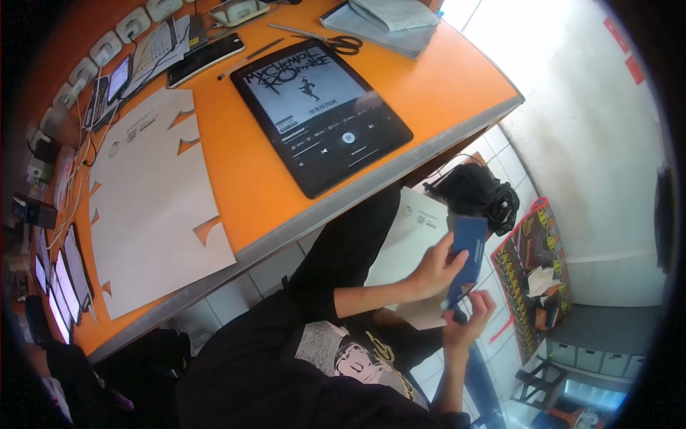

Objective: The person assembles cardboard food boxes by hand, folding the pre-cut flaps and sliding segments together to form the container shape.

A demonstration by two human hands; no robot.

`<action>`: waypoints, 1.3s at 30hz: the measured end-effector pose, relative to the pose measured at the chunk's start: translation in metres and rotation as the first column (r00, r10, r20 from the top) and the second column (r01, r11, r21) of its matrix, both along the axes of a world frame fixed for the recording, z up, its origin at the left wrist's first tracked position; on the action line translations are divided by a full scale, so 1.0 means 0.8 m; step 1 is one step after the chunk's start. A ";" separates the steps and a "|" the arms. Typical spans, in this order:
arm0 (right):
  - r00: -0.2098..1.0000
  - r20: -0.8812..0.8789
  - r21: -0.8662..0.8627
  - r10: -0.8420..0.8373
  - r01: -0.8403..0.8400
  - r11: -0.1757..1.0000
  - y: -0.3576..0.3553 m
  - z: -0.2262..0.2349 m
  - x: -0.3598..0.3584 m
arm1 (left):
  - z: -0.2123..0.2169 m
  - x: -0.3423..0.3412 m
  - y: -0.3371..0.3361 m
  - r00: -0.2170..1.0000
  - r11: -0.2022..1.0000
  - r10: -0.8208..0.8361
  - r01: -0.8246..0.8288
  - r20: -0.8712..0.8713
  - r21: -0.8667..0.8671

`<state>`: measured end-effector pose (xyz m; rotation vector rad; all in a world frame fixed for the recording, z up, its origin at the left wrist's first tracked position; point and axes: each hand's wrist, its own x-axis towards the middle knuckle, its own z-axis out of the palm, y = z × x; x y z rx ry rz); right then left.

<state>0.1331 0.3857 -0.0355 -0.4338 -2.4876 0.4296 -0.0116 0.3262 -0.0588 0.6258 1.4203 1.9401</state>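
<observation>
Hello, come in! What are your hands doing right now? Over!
Left hand and right hand both grip small flat dark-blue box. Flat white cardboard sheet behind it. Nothing blocking.

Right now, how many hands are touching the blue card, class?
2: the left hand grips the blue card along its side; the right hand holds its lower end.

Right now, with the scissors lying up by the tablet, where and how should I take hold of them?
Take the scissors by the black handle loops, which point right toward the folded grey cloth. Come from above on that side: they lie flat on the orange table, blades running left, so the loops seem the safest grip. Both hands are now busy with a blue card.
</observation>
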 end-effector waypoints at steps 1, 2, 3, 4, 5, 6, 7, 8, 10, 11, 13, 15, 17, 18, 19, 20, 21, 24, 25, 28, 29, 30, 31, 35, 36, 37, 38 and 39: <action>0.991 -0.130 -0.060 0.015 -0.023 0.998 0.003 -0.006 0.008 | -0.005 -0.006 0.005 0.988 0.980 -0.014 -0.016 0.151 0.198; 0.966 -0.259 -0.116 0.023 -0.055 0.992 0.007 -0.011 0.014 | -0.009 -0.010 0.010 0.955 0.921 -0.055 -0.064 0.292 0.383; 0.941 -0.339 -0.133 -0.003 -0.045 0.990 0.006 -0.007 0.008 | -0.013 -0.015 0.007 0.947 0.931 -0.145 0.032 0.288 0.365; 0.942 -0.335 -0.142 0.002 -0.053 0.989 0.004 0.004 0.000 | -0.013 -0.012 0.004 0.947 0.934 -0.135 0.023 0.292 0.357; 0.970 -0.243 0.019 0.023 -0.019 1.000 0.003 0.021 -0.008 | -0.011 -0.005 0.002 0.916 0.923 -0.163 0.010 0.367 0.386; 0.988 -0.151 0.188 0.025 0.004 0.982 0.003 0.031 -0.015 | -0.010 0.002 0.003 0.879 0.908 -0.200 0.000 0.434 0.419; 0.988 -0.152 0.185 0.030 -0.002 0.983 0.005 0.031 -0.021 | -0.017 0.007 0.005 0.871 0.902 -0.259 0.063 0.418 0.427; 0.989 -0.145 0.191 0.027 0.001 0.982 0.009 0.031 -0.026 | -0.020 0.012 0.007 0.873 0.904 -0.252 0.057 0.419 0.424; 0.990 -0.139 0.193 0.026 0.001 0.981 0.014 0.032 -0.029 | -0.016 0.013 0.006 0.994 0.934 -0.076 0.101 -0.084 0.343; 0.997 -0.072 0.134 0.014 -0.004 0.991 0.015 0.033 -0.028 | -0.017 0.012 0.000 0.974 0.951 -0.012 0.081 -0.227 0.297; 1.000 -0.006 0.076 0.014 -0.014 0.997 0.020 0.040 -0.025 | -0.021 0.005 -0.001 0.956 0.961 -0.004 0.085 -0.294 0.263; 0.963 0.235 0.078 0.135 -0.157 0.984 0.025 0.056 -0.017 | -0.018 0.004 -0.001 0.938 0.964 0.045 0.049 -0.342 0.260; 0.944 0.292 0.071 0.151 -0.179 0.981 0.030 0.065 -0.007 | -0.009 0.006 -0.007 0.941 0.973 0.000 0.079 -0.338 0.218; 0.923 0.348 0.065 0.164 -0.199 0.978 0.031 0.069 -0.004 | -0.007 0.007 -0.008 0.942 0.978 -0.046 0.111 -0.332 0.179; 0.923 0.348 0.066 0.165 -0.200 0.978 0.032 0.074 -0.002 | -0.008 0.010 -0.006 0.942 0.977 -0.044 0.110 -0.332 0.180; 0.909 0.368 0.014 0.195 -0.215 0.976 0.033 0.078 0.000 | -0.012 0.015 -0.003 0.942 0.969 0.008 0.075 -0.335 0.233; 0.896 0.384 -0.037 0.225 -0.228 0.973 0.034 0.081 0.001 | -0.015 0.017 -0.001 0.939 0.957 0.060 0.042 -0.337 0.286; 0.911 0.336 -0.071 0.240 -0.229 0.971 0.035 0.085 0.003 | -0.023 0.020 0.001 0.956 0.962 -0.115 0.174 -0.269 0.210; 0.912 0.338 -0.067 0.233 -0.224 0.972 0.034 0.084 0.003 | -0.024 0.021 0.002 0.956 0.960 -0.119 0.180 -0.269 0.214; 0.970 0.220 -0.060 0.099 -0.088 0.994 0.031 0.064 -0.001 | -0.032 0.035 0.008 0.909 0.975 0.012 0.082 -0.417 0.207; 0.988 0.133 -0.030 0.072 -0.069 0.997 0.028 0.057 -0.006 | -0.041 0.043 0.013 0.869 0.980 0.104 -0.006 -0.484 0.200; 0.998 0.046 -0.002 0.047 -0.047 0.999 0.026 0.051 -0.009 | -0.039 0.045 0.014 0.816 0.975 0.191 -0.094 -0.546 0.201; 0.998 0.045 -0.002 0.045 -0.045 0.999 0.025 0.045 -0.011 | -0.039 0.046 0.013 0.816 0.975 0.190 -0.092 -0.546 0.201; 1.000 -0.028 -0.254 -0.014 0.006 0.967 0.036 0.017 0.000 | -0.031 0.048 0.006 0.903 0.974 0.091 0.008 -0.420 0.227; 0.998 -0.068 -0.308 0.007 -0.028 0.951 0.036 0.015 0.003 | -0.029 0.049 0.005 0.917 0.968 0.067 0.036 -0.394 0.249; 0.998 -0.068 -0.309 0.005 -0.026 0.951 0.036 0.012 0.002 | -0.027 0.049 0.005 0.917 0.968 0.065 0.038 -0.394 0.248; 0.984 -0.170 -0.343 -0.048 -0.013 0.939 0.034 0.010 0.000 | -0.025 0.050 0.005 0.903 0.966 0.056 0.058 -0.425 0.251; 0.959 -0.265 -0.377 -0.099 -0.008 0.926 0.032 0.010 -0.005 | -0.024 0.050 0.006 0.889 0.964 0.053 0.073 -0.454 0.255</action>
